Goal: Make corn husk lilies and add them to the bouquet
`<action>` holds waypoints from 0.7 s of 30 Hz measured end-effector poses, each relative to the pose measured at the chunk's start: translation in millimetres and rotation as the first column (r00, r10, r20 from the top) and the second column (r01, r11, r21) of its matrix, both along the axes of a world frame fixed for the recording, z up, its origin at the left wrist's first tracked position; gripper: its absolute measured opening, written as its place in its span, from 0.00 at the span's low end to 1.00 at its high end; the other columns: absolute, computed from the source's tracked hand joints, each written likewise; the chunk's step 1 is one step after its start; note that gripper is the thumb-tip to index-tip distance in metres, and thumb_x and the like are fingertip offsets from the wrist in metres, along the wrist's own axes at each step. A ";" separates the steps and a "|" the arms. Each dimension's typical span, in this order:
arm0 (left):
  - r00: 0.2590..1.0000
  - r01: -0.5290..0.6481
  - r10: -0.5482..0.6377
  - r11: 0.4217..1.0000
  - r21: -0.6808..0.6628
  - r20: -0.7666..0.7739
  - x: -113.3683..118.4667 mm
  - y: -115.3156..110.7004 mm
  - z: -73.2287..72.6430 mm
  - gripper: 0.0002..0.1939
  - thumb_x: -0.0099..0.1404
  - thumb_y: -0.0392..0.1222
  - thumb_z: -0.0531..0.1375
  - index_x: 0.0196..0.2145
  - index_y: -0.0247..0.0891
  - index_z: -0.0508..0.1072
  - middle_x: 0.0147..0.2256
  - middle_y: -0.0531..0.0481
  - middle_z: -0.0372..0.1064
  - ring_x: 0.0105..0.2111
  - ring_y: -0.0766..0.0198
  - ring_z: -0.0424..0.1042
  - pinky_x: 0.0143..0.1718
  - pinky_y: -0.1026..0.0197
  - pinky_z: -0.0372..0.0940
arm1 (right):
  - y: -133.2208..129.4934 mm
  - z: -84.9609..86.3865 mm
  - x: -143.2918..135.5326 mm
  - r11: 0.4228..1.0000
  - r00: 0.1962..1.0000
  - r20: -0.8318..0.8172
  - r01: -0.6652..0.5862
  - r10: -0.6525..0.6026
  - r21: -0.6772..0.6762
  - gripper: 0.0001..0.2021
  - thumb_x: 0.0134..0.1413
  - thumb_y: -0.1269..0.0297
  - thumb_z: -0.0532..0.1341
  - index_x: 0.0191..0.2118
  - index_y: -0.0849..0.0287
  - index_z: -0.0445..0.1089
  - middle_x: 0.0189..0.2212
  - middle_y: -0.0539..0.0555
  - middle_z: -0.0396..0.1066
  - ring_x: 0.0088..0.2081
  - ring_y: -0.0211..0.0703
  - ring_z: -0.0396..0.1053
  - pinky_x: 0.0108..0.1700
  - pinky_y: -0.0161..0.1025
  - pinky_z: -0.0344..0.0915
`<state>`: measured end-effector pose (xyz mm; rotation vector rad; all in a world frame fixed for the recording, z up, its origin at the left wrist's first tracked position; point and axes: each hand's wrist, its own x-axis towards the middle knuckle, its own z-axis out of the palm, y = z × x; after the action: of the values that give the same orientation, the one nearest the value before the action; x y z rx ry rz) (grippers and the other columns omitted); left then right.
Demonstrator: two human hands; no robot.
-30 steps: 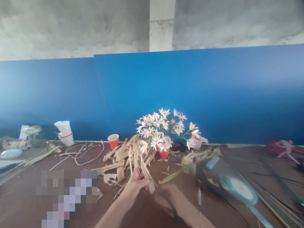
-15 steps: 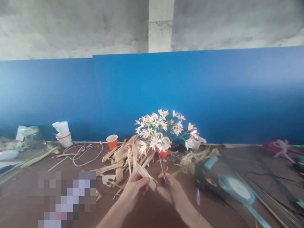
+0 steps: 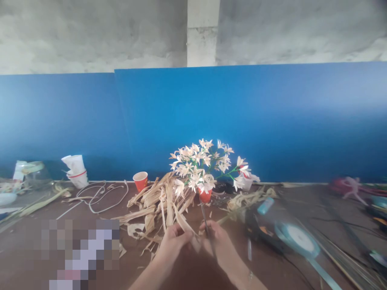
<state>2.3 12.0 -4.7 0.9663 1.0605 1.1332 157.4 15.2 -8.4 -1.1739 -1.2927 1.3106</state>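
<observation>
Between the fingers of my left hand [image 3: 174,241] is a pale strip of dried husk [image 3: 183,222], its lower end hanging near my right hand. My right hand [image 3: 218,241] is closed around a slim dark metal tool [image 3: 206,226] that points up and away; whether it is scissors or tweezers I cannot tell. The fingertips of both hands are close together at the strip. Just beyond them, white flowers [image 3: 196,167] on green stems stand in a red cup [image 3: 205,195]. A heap of dried husks [image 3: 154,197] lies behind my left hand.
Left of the heap are a red paper cup [image 3: 140,181], a white cable [image 3: 104,210] and a white cup with paper [image 3: 78,178]. On the right lie a light-blue ribbon roll [image 3: 299,239], a blue tube [image 3: 265,206] and long thin stalks [image 3: 347,257].
Both hands have come closer together, and the husk strip's lower end is now between them. The whole view has shifted slightly.
</observation>
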 end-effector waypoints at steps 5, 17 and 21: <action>0.976 -0.202 0.205 0.978 -0.045 0.075 -11.6 6.0 7.1 0.12 0.47 0.45 0.66 0.22 0.34 0.69 0.14 0.55 0.65 0.13 0.75 0.58 0.15 0.71 0.51 | 0.6 -4.3 7.9 0.989 0.958 0.282 0.015 -0.057 0.149 0.11 0.46 0.57 0.56 0.32 0.60 0.66 0.21 0.50 0.67 0.23 0.38 0.64 0.26 0.32 0.61; 0.926 -0.271 0.281 0.960 -0.075 0.253 -14.0 6.3 4.1 0.11 0.44 0.38 0.68 0.26 0.33 0.73 0.21 0.51 0.70 0.21 0.70 0.66 0.23 0.69 0.60 | -12.1 7.3 5.1 0.964 0.840 0.540 -0.105 -0.046 0.246 0.11 0.45 0.63 0.55 0.33 0.61 0.71 0.26 0.54 0.74 0.30 0.44 0.70 0.31 0.32 0.64; 0.927 -0.300 0.301 0.953 -0.035 0.223 -16.0 5.5 5.2 0.16 0.46 0.38 0.67 0.35 0.35 0.72 0.25 0.51 0.72 0.25 0.68 0.68 0.24 0.68 0.59 | -6.9 2.1 9.9 0.966 0.782 0.619 -0.102 -0.070 0.239 0.14 0.45 0.66 0.53 0.38 0.60 0.71 0.31 0.56 0.75 0.34 0.45 0.71 0.35 0.35 0.63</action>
<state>-13.7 17.5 0.5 0.6667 1.0434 1.4582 167.2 8.2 -6.3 -1.4666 -1.8889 0.7263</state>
